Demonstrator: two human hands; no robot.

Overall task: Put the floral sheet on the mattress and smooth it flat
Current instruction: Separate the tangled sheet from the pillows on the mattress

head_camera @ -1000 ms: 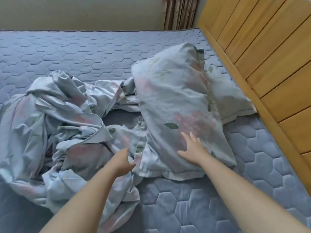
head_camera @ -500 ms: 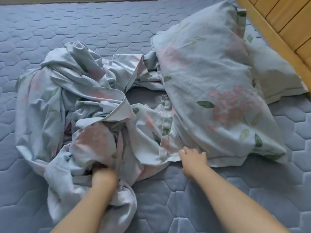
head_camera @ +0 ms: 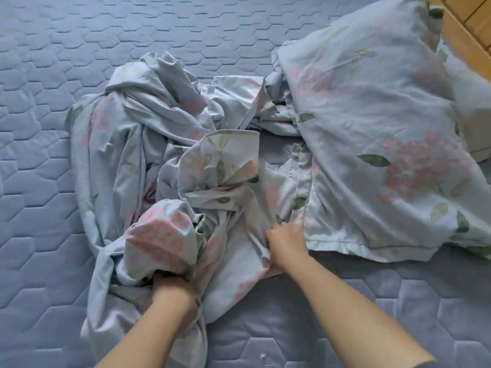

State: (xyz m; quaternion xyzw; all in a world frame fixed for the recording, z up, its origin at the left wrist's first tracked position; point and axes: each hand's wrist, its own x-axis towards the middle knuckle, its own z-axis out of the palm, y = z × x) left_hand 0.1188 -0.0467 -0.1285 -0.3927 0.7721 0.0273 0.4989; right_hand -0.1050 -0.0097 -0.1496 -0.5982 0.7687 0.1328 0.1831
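Floral sheet (head_camera: 164,144) is lying bunched in a heap at centre frame on the quilted blue mattress (head_camera: 66,35), not yet spread.

Left hand (head_camera: 172,286), lower centre, is gripping a fistful of the heap with its fingers buried in cloth, likely gathering bulk to lift it clear.

Right hand (head_camera: 287,240), just to its right, is pinching a fold beside the hem of the matching pillow (head_camera: 385,144), probably hunting for an edge to open out.

Pillow, at upper right by the wooden headboard (head_camera: 475,25), appears to be overlapping the sheet and may be pinning it.
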